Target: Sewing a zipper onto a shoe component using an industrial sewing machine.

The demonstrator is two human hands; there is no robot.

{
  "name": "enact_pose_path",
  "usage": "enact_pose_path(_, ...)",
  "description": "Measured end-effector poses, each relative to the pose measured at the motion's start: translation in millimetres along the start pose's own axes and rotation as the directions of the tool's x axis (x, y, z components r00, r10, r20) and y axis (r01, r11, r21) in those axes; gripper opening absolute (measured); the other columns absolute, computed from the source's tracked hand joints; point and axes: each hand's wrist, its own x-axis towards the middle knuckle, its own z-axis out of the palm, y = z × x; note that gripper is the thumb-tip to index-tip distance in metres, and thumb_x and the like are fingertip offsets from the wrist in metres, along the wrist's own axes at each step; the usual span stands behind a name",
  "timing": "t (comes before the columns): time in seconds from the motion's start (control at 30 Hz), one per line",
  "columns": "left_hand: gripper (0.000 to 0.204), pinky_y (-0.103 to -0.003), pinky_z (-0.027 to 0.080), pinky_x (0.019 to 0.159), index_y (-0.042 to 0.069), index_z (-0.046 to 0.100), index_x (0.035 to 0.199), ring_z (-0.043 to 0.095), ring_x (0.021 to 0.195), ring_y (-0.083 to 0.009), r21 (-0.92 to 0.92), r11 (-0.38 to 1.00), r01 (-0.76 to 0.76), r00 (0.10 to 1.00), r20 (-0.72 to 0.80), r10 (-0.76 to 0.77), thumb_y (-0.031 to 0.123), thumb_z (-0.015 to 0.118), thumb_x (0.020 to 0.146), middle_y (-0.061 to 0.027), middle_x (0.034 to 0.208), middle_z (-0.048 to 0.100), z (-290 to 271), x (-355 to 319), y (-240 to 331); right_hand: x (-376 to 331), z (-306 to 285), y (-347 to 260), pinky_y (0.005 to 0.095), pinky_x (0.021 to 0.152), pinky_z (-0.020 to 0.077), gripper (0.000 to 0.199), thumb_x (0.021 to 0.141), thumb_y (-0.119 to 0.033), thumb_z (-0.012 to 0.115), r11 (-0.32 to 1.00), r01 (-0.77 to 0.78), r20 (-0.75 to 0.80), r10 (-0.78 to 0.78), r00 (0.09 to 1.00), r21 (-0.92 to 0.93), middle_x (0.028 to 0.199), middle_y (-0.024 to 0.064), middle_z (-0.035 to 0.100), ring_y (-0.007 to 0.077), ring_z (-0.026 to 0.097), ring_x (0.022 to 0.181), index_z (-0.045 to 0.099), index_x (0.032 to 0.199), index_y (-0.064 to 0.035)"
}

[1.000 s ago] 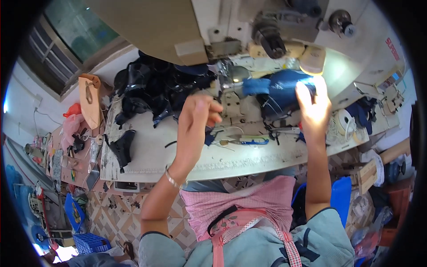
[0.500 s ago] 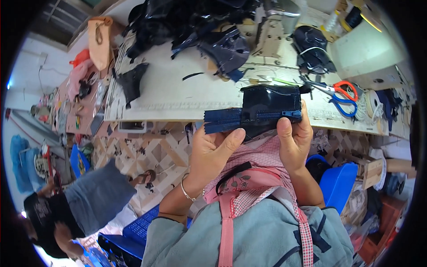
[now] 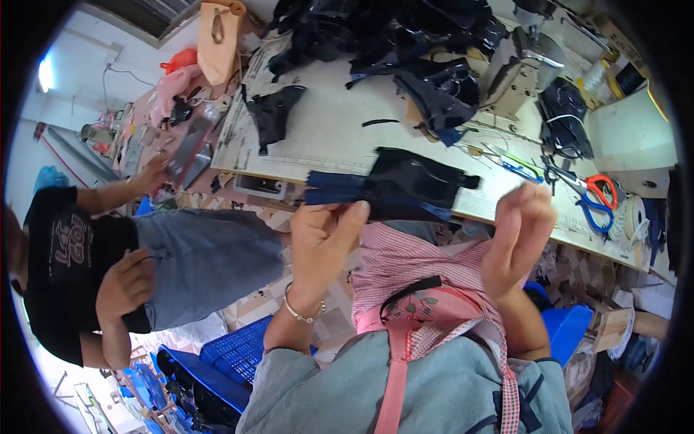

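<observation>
- Left hand (image 3: pixel 322 242): closed in a pinch on the glossy black piece (image 3: pixel 412 181), near its left end. Thumb on the near side, fingers mostly hidden behind.
- Right hand (image 3: pixel 517 235): off the piece, up to the right of it. Fingers bent in toward the thumb, nothing visible in the grip. Can't tell if the fingertips meet.
- Black piece: held up in front of the person, across the near edge of the table as seen from above. Dark blue zipper tape (image 3: pixel 334 189) sticks out past its left end, above the left hand.
- Bracelet (image 3: pixel 303 311), silver-coloured, on the left wrist.
- Apron (image 3: pixel 426 267), pink and checked, directly below the piece in view.
- Table (image 3: pixel 329 155), white, beyond the hands. Scissors (image 3: pixel 596 202) with orange and blue handles lie on it, right of the right hand. Small blue-and-green tool (image 3: pixel 520 168) left of the scissors.
- Bundle (image 3: pixel 566 119) of black pieces with a pale band around it, past the scissors.
- Heap of black pieces (image 3: pixel 390 36) at the far side; one loose black cutout (image 3: pixel 273 117) at the table's left.
- Co-worker (image 3: pixel 69 267) in a black top, well off to the left, one hand near the pink side table (image 3: pixel 217 189).
</observation>
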Motion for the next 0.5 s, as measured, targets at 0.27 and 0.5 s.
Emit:
enact_pose_path(0.27, 0.019, -0.017, 0.041, 0.065, -0.001, 0.057, 0.103, 0.050, 0.074, -0.0043, 0.203, 0.976, -0.085, 0.952, -0.273, 0.140, 0.001, 0.061, 0.085, -0.0006, 0.089, 0.059, -50.2, -19.0, -9.7, 83.1, 143.2, 91.1, 0.0315, 0.077, 0.0437, 0.029, 0.081, -0.011, 0.061, 0.995, 0.007, 0.686, 0.066, 0.724, -0.103, 0.098, 0.0061, 0.058, 0.0200, 0.053, 0.086, 0.051, 0.107, -0.0057)
enact_pose_path(0.5, 0.023, -0.024, 0.048, 0.075, -0.002, 0.053, 0.108, 0.060, 0.083, -0.0152, 0.234, 0.967, -0.099, 0.926, -0.335, 0.176, 0.008, 0.058, 0.088, -0.0077, 0.097, 0.064, -60.0, -13.8, -9.8, 91.1, 235.9, 159.7, 0.0401, 0.087, 0.0378, 0.031, 0.074, -0.009, 0.063, 0.813, 0.236, 0.798, 0.389, 0.461, -0.533, 0.103, 0.0080, 0.060, 0.0291, 0.049, 0.108, 0.059, 0.105, -0.0104)
